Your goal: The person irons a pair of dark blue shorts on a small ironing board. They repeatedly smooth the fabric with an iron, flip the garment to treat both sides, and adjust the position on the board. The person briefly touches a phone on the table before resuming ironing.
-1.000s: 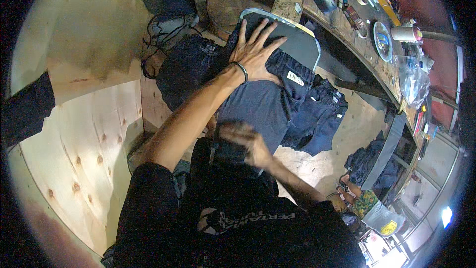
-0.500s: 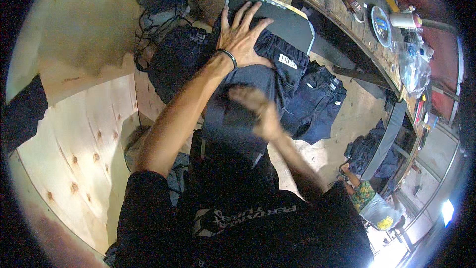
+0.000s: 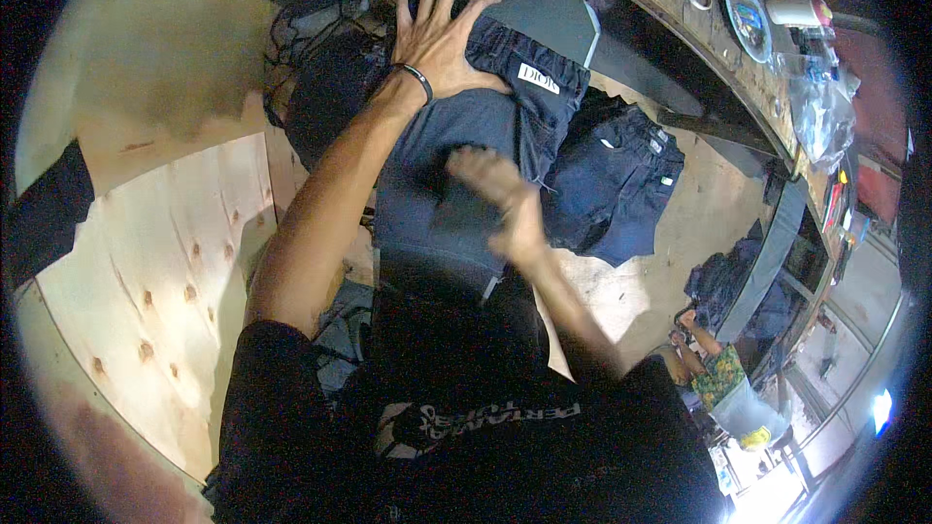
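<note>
Dark trousers or shorts [image 3: 451, 131] with a white label at the waistband lie lengthwise over a dark padded board [image 3: 529, 12] with a pale edge. My left hand [image 3: 437, 50], a black band at its wrist, presses on the waistband end with fingers spread, the fingertips reaching onto the board. Lower down, my right hand [image 3: 507, 199] is over the leg cloth, smeared by motion. Its finger shape and any contact with the cloth are unclear. Just right of the board lies a second dark garment with an elastic waist [image 3: 616, 180].
A wooden workbench [image 3: 670, 27] runs along the upper right, holding a round dish [image 3: 748, 19], a white spool [image 3: 798, 12] and a clear plastic bag [image 3: 820, 116]. Dark cloth [image 3: 335, 102] is heaped left of the board. Plywood panels [image 3: 175, 281] stand at left. Another person [image 3: 718, 374] is at lower right.
The whole view has shifted a little, with the board and garment now higher and further left. My left hand keeps its place on the waistband; my right hand is blurred in both frames.
</note>
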`<state>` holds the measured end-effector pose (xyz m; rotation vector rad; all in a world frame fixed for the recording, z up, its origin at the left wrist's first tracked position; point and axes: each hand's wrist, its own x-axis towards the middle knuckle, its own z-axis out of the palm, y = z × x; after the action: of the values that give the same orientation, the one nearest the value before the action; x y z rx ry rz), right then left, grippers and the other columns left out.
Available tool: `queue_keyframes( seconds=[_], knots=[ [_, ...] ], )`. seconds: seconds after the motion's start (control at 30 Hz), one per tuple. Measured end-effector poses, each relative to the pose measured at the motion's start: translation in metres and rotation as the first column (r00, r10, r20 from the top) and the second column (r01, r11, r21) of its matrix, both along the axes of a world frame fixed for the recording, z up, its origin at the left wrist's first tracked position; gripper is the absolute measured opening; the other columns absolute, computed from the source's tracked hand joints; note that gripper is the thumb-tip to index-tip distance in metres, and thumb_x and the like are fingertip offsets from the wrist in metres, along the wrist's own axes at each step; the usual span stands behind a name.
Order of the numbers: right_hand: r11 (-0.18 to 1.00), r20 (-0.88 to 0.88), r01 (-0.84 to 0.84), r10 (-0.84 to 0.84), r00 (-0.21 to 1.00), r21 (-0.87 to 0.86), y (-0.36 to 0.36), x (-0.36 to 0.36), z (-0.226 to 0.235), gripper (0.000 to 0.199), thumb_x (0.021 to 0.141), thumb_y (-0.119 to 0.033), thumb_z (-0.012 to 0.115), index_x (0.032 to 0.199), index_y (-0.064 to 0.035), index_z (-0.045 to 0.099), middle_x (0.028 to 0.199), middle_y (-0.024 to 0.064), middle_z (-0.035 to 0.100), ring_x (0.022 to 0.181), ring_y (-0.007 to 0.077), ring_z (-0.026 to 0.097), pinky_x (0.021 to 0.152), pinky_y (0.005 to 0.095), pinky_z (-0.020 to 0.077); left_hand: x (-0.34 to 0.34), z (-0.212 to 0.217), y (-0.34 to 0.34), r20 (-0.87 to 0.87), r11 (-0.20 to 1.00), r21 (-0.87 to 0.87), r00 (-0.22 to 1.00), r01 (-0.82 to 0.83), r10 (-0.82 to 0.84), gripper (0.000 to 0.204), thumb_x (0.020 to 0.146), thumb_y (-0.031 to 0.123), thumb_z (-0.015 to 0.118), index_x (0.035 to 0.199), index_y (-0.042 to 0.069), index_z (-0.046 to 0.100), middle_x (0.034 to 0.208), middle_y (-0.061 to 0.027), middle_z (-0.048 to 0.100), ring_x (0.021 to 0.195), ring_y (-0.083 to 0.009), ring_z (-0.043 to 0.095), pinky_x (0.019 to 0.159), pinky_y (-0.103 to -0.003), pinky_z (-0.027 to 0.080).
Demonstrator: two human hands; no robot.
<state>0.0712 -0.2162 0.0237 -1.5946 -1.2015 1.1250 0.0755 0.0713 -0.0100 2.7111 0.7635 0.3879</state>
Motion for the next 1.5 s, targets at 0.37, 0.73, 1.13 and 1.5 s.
queue_keyframes(
  seconds=[0.37, 0.73, 1.13, 1.5],
  knots=[
    [0.998, 0.104, -0.044, 0.048, 0.993, -0.032, -0.017, -0.014, 0.026, 0.073, 0.077, -0.015, 0.079, 0.147, -0.0033, 0.06, 0.152, 0.0171, 0.061, 0.144, 0.0365, 0.054, 0.122, 0.0482, 0.0382, -0.001, -0.007, 0.003, 0.069, 0.998, 0.012, 0.996, 0.055, -0.055, 0.12, 0.049, 0.07, 0.093, 0.153, 0.031, 0.049, 0.168, -0.0136, 0.032, 0.16, -0.0373, 0.021, 0.126, -0.073, 0.008],
    [0.596, 0.734, 0.682, -0.667, 0.128, 0.423, 0.057, 0.089, 0.003, 0.092, 0.082, -0.055, 0.086, 0.147, 0.0007, 0.053, 0.129, 0.0285, 0.063, 0.116, 0.045, 0.059, 0.104, 0.0538, 0.0447, -0.02, 0.042, -0.012, -0.283, 0.927, -0.352, 0.93, 0.126, -0.234, 0.096, 0.072, 0.079, 0.079, 0.124, 0.001, 0.062, 0.105, -0.0238, 0.074, 0.105, -0.0418, 0.071, 0.094, -0.053, 0.056],
    [0.459, 0.666, 0.811, -0.736, 0.12, 0.361, 0.086, 0.078, -0.032, 0.086, 0.083, -0.057, 0.084, 0.145, -0.0039, 0.055, 0.123, 0.0317, 0.06, 0.115, 0.0497, 0.059, 0.1, 0.0558, 0.0479, -0.03, 0.042, 0.001, -0.084, 0.365, -0.921, 0.846, 0.136, -0.527, 0.05, 0.088, 0.048, 0.073, 0.109, 0.003, 0.078, 0.132, -0.0201, 0.067, 0.133, -0.0316, 0.056, 0.117, -0.038, 0.039],
    [0.435, 0.669, 0.828, -0.736, 0.102, 0.353, 0.09, 0.078, -0.033, 0.081, 0.082, -0.053, 0.086, 0.145, -0.011, 0.057, 0.121, 0.0214, 0.059, 0.113, 0.0432, 0.057, 0.093, 0.0546, 0.048, -0.026, 0.045, -0.006, -0.28, 0.513, -0.834, 0.642, 0.205, -0.713, 0.099, 0.077, 0.062, 0.088, 0.143, -0.006, 0.06, 0.139, -0.023, 0.067, 0.122, -0.0316, 0.067, 0.109, -0.038, 0.052]
  ],
)
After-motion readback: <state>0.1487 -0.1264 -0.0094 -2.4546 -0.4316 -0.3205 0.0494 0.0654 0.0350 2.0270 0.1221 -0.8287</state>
